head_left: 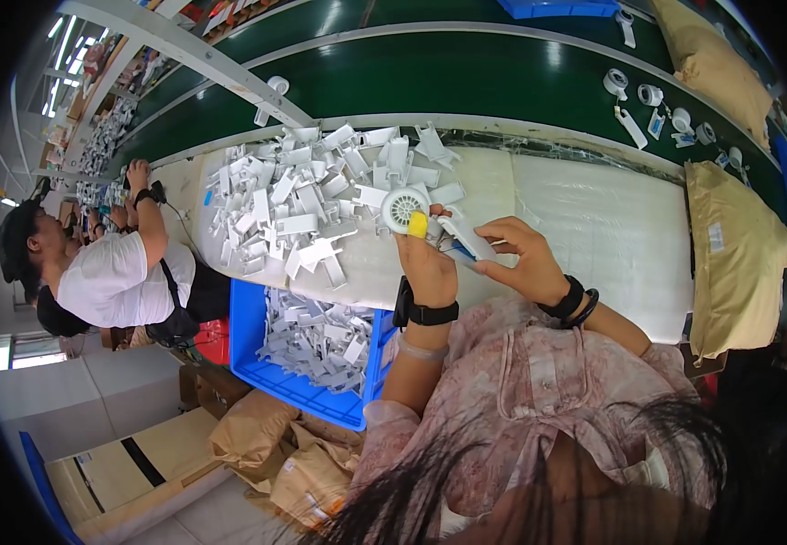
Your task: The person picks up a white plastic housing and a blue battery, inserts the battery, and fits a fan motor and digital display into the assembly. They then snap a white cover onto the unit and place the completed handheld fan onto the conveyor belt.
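Observation:
My left hand (430,268), with yellow tape round one finger, is closed on a small white fan (403,211) with a round slotted grille. My right hand (532,262) pinches a long white plastic handle cover (468,238) between thumb and fingers, just right of the fan. A blue part (460,250) shows beneath the cover; whether the cover touches the fan is hidden by my fingers. Beside my left hand, a heap of loose white plastic covers (298,195) spreads over the worktable (584,218).
A blue crate (307,395) of similar white pieces stands below the table's left part. Beyond runs a green conveyor belt (466,77) carrying several fans (650,95) at right. A tan sack (734,263) lies at the right end. A co-worker (121,272) works at left.

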A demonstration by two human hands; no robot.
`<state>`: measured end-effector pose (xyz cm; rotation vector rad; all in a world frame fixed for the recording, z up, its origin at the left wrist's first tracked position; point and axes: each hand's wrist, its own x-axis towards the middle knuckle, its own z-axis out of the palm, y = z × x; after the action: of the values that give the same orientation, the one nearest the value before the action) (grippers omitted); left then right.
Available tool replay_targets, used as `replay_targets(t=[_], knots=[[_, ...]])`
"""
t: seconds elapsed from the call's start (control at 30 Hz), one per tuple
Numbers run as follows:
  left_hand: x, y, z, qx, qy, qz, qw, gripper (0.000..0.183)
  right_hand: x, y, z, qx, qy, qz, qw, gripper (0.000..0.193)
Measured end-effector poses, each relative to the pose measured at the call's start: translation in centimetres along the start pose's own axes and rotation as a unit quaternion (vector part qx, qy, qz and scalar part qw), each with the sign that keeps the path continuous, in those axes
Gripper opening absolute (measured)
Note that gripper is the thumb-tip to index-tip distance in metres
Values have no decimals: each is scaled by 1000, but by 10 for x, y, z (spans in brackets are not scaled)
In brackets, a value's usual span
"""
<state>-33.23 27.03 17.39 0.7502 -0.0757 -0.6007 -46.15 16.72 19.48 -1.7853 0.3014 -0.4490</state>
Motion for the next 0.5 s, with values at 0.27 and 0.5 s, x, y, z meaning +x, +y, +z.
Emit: replay_targets(t=[0.27, 0.5], knots=[[-3, -3, 2, 3, 12, -20, 1000, 34, 7, -9, -7, 402, -143, 85, 900, 65], [-9, -1, 3, -24, 0, -99, 995, 34, 20, -12, -22, 235, -350, 119, 899, 71]])
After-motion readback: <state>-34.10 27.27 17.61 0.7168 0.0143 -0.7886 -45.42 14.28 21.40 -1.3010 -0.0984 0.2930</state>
